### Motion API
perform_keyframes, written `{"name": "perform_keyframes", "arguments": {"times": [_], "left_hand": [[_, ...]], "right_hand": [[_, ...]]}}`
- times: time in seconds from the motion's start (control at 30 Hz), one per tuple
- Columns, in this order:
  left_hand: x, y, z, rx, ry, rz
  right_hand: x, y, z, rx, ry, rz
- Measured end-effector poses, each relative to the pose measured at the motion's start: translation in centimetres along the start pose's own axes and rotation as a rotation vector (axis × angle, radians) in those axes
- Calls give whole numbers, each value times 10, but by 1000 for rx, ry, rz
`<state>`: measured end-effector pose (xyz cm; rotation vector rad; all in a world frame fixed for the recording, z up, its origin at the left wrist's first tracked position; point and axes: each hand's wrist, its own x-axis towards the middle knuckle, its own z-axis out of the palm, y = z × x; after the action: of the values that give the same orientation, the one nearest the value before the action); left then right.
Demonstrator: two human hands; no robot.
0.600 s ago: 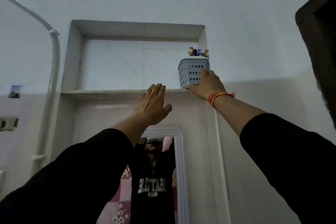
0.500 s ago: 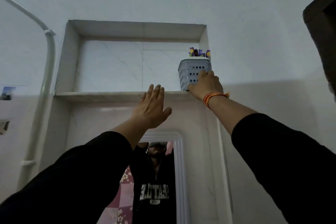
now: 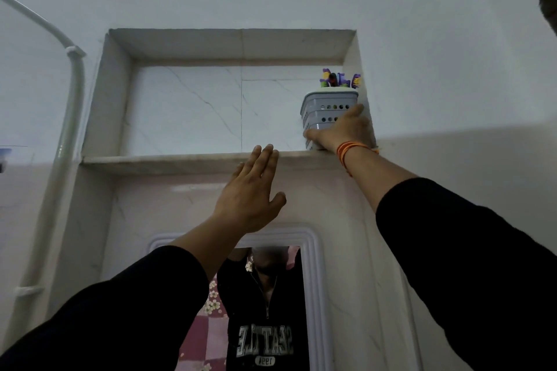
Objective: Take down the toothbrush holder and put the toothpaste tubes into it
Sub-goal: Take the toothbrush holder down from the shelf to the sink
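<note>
The right hand [image 3: 343, 131] is wrapped around the toothbrush holder [image 3: 327, 113] at the shelf's [image 3: 180, 158] right end. The left hand [image 3: 251, 193] is wide open, empty. Next, I think: lift it down, kept upright.

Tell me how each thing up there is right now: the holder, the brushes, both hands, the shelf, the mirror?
toothbrush holder: upright on the shelf's right end, not yet lifted.
toothbrushes: standing in the holder, heads poking out the top.
right hand: wrapped around the holder's lower part.
left hand: open, flat, empty, just below the shelf.
shelf: bare apart from the holder.
mirror: shows the person's dark top.
</note>
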<state>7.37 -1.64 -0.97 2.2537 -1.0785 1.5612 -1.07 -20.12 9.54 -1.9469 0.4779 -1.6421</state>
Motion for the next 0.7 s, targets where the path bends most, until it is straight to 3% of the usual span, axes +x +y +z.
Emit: {"name": "perform_keyframes", "arguments": {"times": [0.3, 0.5, 0.7], "left_hand": [[13, -8, -39, -85, -221, 30], [-16, -10, -64, -262, -145, -12], [-95, 1, -58, -391, -169, -108]], "right_hand": [[-24, -17, -38, 114, 19, 8], [-63, -32, -84, 240, 25, -32], [-145, 3, -84, 290, -68, -11]]}}
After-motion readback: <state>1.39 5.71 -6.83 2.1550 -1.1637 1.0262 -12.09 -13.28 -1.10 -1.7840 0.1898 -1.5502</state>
